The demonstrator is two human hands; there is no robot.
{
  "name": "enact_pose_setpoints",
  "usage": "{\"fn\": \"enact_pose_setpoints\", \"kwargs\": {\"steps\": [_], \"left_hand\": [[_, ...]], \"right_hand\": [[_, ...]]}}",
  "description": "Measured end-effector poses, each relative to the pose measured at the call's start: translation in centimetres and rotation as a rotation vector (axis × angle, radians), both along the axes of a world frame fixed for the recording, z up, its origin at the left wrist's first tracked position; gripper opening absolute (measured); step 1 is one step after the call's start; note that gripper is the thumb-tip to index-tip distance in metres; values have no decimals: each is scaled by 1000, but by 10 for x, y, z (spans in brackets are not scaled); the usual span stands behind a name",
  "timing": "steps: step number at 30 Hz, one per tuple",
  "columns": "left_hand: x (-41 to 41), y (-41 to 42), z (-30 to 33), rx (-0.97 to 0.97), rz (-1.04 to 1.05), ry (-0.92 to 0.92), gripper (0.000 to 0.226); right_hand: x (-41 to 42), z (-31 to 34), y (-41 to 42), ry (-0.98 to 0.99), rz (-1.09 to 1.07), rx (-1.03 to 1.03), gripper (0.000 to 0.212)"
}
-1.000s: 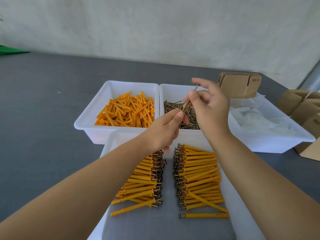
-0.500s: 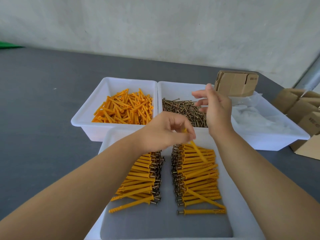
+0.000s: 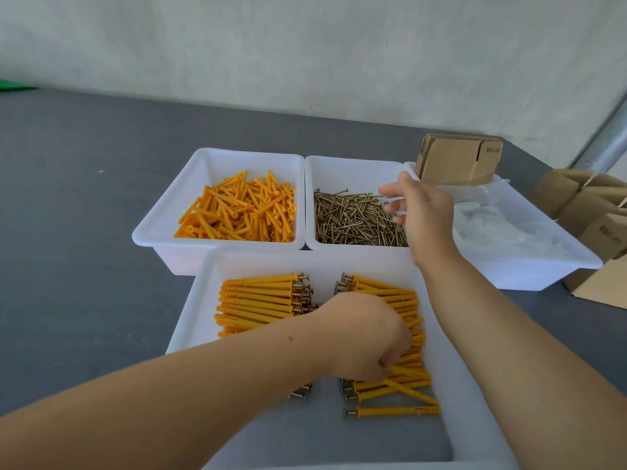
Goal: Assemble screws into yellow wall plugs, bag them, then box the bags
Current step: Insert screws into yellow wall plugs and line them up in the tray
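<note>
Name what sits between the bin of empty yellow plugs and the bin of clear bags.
The head view shows the bin of loose screws there, with the right hand hovering open over its right side.

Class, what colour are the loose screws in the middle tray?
The screws are a dull brassy brown, seen best in the head view.

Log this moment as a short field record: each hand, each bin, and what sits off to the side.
left hand: fingers curled down on the right row of assembled plugs in the near tray
right hand: open, fingers spread over the screw bin, holding nothing
left row of assembled plugs: screw heads toward the tray's middle
plug bin: loose yellow plugs, no screws
bag bin: clear plastic bags, flat cartons at its far end
table's right edge: brown boxes
</note>
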State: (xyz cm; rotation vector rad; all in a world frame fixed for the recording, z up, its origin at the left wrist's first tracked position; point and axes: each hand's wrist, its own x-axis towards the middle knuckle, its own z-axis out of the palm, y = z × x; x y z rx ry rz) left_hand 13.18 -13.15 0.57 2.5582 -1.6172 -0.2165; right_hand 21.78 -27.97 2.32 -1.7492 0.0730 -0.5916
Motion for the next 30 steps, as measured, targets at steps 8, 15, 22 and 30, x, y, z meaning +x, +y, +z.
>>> {"fn": "enact_pose_setpoints", "kwargs": {"steps": [8, 15, 22, 30], "left_hand": [[15, 10, 10, -306, 163, 33, 26], [81, 66, 12, -576, 811, -293, 18], [102, 81, 10, -6, 1131, 47, 44], [107, 82, 10, 21, 1108, 114, 42]], "right_hand": [[6, -6, -3, 150, -41, -716, 22], [21, -2, -2, 808, 273, -1113, 50], [28, -3, -5, 876, 336, -1073, 33], [22, 2, -4, 797, 286, -959, 33]]}}
